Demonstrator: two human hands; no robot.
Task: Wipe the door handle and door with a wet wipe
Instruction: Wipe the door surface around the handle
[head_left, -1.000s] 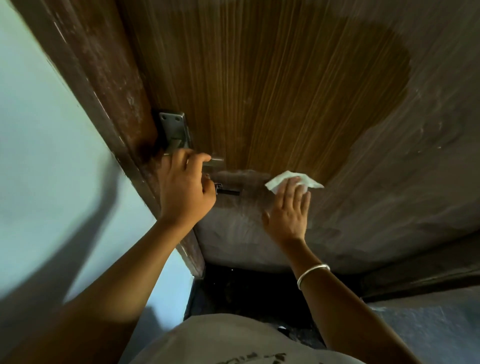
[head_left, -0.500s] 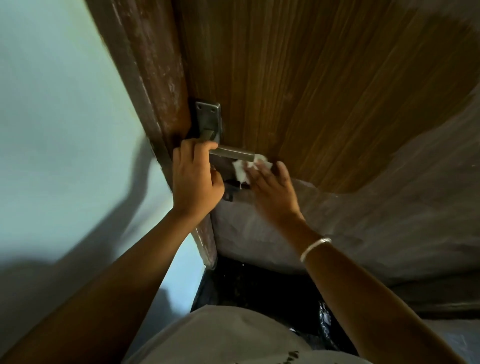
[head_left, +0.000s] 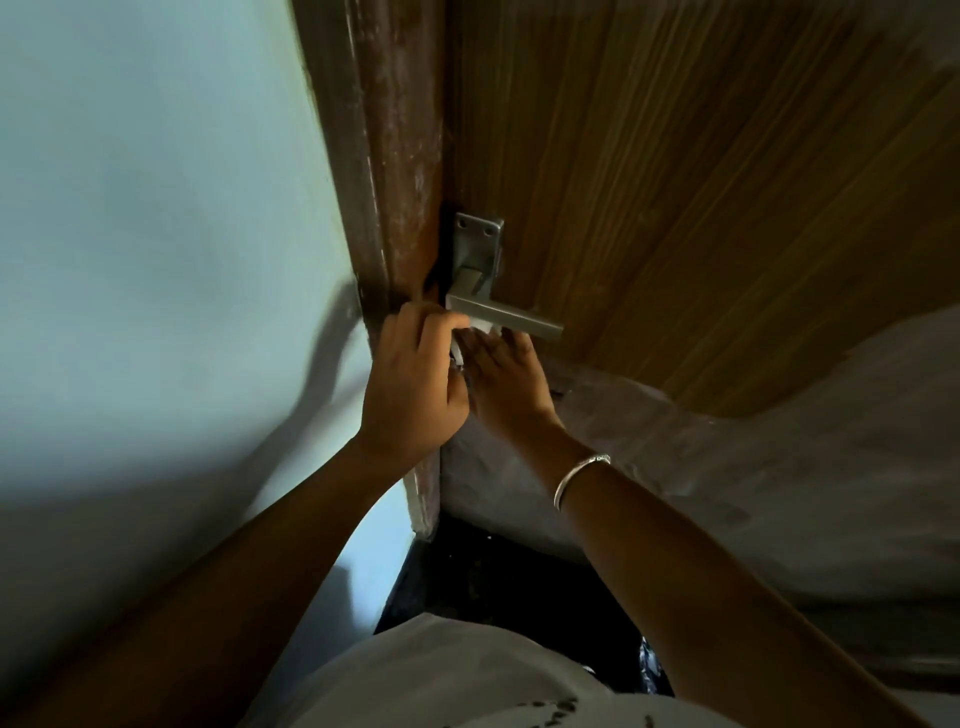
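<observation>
A brown wood-grain door (head_left: 675, 171) fills the upper right, its lower part dull and greyish. A grey metal lever handle (head_left: 511, 317) sticks out from a plate (head_left: 478, 249) near the door's left edge. My left hand (head_left: 410, 384) is curled just below the handle's pivot end, fingertips touching it. My right hand (head_left: 506, 384), a silver bangle on its wrist, presses a white wet wipe (head_left: 460, 351) under the lever. Only a small strip of the wipe shows between the two hands.
A worn brown door frame (head_left: 384, 171) runs down the left of the door, with a pale blue wall (head_left: 156, 234) beside it. Dark floor (head_left: 498, 582) shows below the door. My light shirt fills the bottom middle.
My right hand moved the wipe left from the door panel to under the lever, close against my left hand. The view shifted, so the handle now sits further right and higher.
</observation>
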